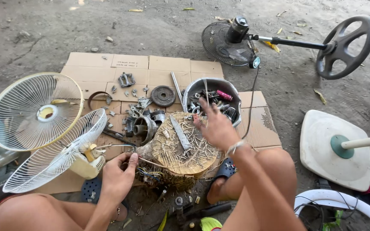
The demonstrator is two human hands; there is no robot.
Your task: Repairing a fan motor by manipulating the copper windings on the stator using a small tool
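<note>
Head view: right hand fingers released over parts-filled bowl; left hand pinching wire.

Soft, even daylight, faint shadows under the wood stump; sharp there (edges away from it bend, wide-angle).

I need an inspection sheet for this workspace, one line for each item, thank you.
Surface: flattened cardboard on dirt ground; wood stump as bench.
Job's things: white fan motor with wires; knife on the stump.
Clutter: metal parts bowl, round disc, white fan guards.
Hands: left hand pinches the wires; right hand reaches toward the bowl.
Cables: black cord from the dark fan.
Surroundings: white fan base, dry leaves.
</note>
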